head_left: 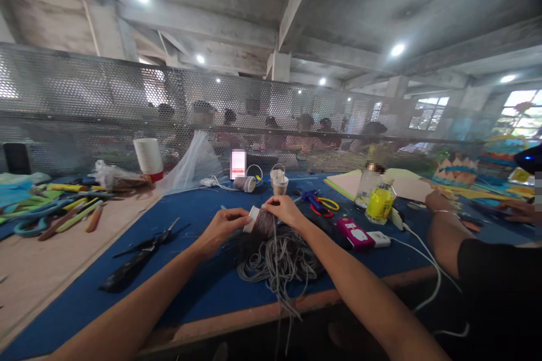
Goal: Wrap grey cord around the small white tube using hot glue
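Over the middle of the blue-topped table, my left hand (pixel 224 227) pinches the white end of a small paper cup (pixel 253 219). Grey-brown yarn is wound around the rest of this cup, which lies tilted on its side. My right hand (pixel 287 210) is closed at the cup's other end, thumb and fingertips pinching the yarn there. Strands run down from it into a loose heap of grey yarn (pixel 279 262), some of it hanging past the table's front edge. Behind my hands stand a yarn-wrapped cup (pixel 244 184) on its side and a small cup with a handle (pixel 279 181).
A black glue gun (pixel 135 256) and several scissors and tools (pixel 71 208) lie left, near stacked paper cups (pixel 148 157). Right are a magenta box (pixel 354 234), a yellow-labelled bottle (pixel 380 201), cables, and a co-worker's arm (pixel 449 231). A perforated metal screen (pixel 127 101) stands behind.
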Demonstrator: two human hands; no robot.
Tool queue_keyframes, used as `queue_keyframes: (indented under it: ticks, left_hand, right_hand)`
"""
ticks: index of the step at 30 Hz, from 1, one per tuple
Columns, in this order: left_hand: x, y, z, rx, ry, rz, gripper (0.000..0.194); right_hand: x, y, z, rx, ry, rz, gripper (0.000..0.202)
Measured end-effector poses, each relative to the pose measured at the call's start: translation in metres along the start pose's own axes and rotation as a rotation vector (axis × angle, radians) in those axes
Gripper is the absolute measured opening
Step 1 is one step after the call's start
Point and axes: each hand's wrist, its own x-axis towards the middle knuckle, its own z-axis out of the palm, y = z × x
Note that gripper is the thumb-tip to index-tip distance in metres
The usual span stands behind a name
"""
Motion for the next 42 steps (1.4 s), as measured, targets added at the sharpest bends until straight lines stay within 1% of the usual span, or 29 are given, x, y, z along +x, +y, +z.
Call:
queue_keyframes:
  ticks: [5,8,11,14,17,21,27,33,35,38,42]
  left_hand:
    - [0.000,-0.003,-0.002,-0.020,0.036,-0.024,0.021]
    - [0.002,-0.006,-0.003,-0.037,0.065,-0.032,0.021]
    - [0.004,-0.010,-0.005,-0.100,0.079,-0.040,0.023]
    - [0.007,-0.012,-0.006,-0.137,0.118,-0.037,0.024]
    - [0.008,-0.015,-0.008,-0.160,0.137,-0.043,0.023]
    - [0.009,-0.015,-0.009,-0.203,0.140,-0.054,0.020]
    - [0.006,-0.010,-0.008,-0.256,0.099,-0.042,0.016]
    - [0.008,-0.015,-0.010,-0.260,0.154,-0.076,0.018]
    - [0.009,-0.017,-0.010,-0.257,0.141,-0.081,0.018]
    - [0.009,-0.018,-0.010,-0.242,0.121,-0.070,0.017]
    - [0.007,-0.015,-0.008,-0.217,0.126,-0.062,0.018]
  right_hand:
    - [0.000,-0.006,-0.004,0.025,0.019,-0.012,0.025]
    - [-0.001,-0.009,-0.009,0.025,0.043,-0.019,0.037]
    - [-0.004,-0.011,-0.013,-0.019,0.055,0.025,0.052]
    - [-0.007,-0.011,-0.013,-0.084,0.040,0.061,0.061]
    - [-0.009,-0.012,-0.011,-0.114,0.011,0.041,0.063]
    - [-0.011,-0.015,-0.008,-0.086,0.034,-0.033,0.057]
    - [-0.014,-0.020,-0.008,-0.062,0.085,-0.097,0.048]
    - [-0.017,-0.025,-0.009,-0.123,0.101,-0.183,0.041]
    - [-0.018,-0.025,-0.009,-0.138,0.106,-0.216,0.037]
    - [-0.018,-0.026,-0.008,-0.143,0.110,-0.287,0.031]
    - [-0.017,-0.028,-0.006,-0.124,0.140,-0.404,0.020]
